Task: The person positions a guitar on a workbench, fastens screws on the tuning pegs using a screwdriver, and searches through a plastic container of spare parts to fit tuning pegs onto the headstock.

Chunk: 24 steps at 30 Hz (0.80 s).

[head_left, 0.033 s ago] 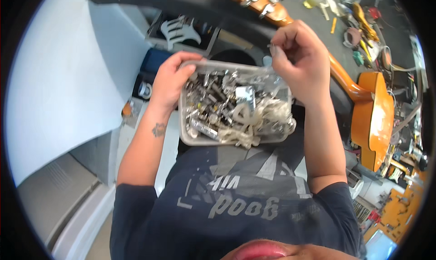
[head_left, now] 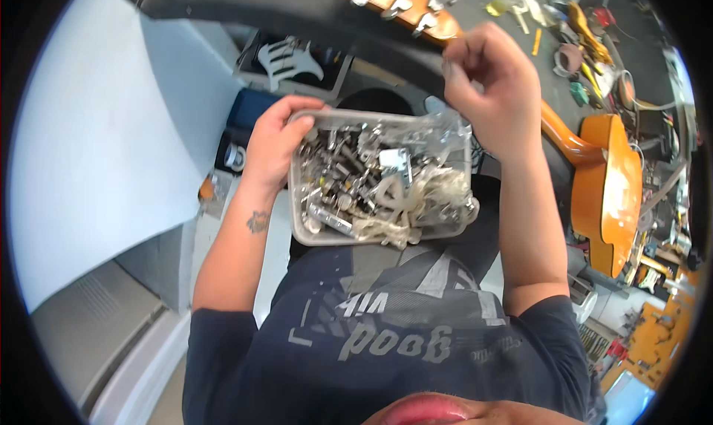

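My left hand [head_left: 276, 139] grips the left rim of a clear plastic tub [head_left: 299, 228], held before my body. Inside lie many small metal parts [head_left: 349, 165], a white-topped metal piece [head_left: 394, 158], a clear plastic bag [head_left: 445, 135] and a cream-coloured bundle [head_left: 427, 195]. Above the tub's far right corner is my right hand [head_left: 494, 91], thumb and fingers pinched; whatever is between them is hidden or too small to name. Just beyond it, the headstock [head_left: 401, 5] of an orange guitar [head_left: 605, 191] lies on the dark bench; the hand covers part of the neck.
Pliers with yellow handles [head_left: 587, 35], a tape roll [head_left: 568, 60] and other small items lie on the bench [head_left: 505, 54] at the right. A white guitar pickguard [head_left: 286, 65] is in a box at the far left. A white panel [head_left: 96, 150] stands at the left.
The tub and my left hand have shifted slightly down and left in view. My right hand stays pinched; the tiny thing faintly seen at its fingertips before no longer shows.
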Motion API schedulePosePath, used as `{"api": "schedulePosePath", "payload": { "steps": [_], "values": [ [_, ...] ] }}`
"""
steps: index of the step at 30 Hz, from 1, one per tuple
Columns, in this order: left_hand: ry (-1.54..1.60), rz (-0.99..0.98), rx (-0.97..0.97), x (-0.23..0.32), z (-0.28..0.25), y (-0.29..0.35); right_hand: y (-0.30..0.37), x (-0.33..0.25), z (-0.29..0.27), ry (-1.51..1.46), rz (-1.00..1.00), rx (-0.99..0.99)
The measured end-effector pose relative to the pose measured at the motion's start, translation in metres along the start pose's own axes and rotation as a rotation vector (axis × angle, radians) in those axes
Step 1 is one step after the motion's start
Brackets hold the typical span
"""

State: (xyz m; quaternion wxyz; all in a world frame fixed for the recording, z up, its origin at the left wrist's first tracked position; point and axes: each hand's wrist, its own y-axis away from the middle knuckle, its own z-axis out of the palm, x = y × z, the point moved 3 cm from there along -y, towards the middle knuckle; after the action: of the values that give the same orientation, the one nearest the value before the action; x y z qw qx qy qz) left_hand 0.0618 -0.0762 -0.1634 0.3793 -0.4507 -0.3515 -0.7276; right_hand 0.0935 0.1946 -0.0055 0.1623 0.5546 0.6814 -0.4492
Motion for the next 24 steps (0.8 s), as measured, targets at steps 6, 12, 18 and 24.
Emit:
{"api": "schedulePosePath", "payload": {
  "steps": [6,12,18,24],
  "values": [
    [0.046,0.033,-0.041,0.0,0.005,0.002,-0.078,0.006,-0.033,0.412,-0.177,-0.105],
    [0.125,0.012,-0.025,-0.002,0.001,0.001,-0.114,0.025,-0.011,0.411,-0.266,-0.174],
    [0.16,0.029,-0.031,-0.001,0.004,0.0,-0.119,0.02,0.012,0.352,-0.127,-0.2],
    [0.167,0.031,-0.04,-0.002,0.003,0.0,-0.12,0.018,0.019,0.471,-0.139,-0.183]
  ]
}}
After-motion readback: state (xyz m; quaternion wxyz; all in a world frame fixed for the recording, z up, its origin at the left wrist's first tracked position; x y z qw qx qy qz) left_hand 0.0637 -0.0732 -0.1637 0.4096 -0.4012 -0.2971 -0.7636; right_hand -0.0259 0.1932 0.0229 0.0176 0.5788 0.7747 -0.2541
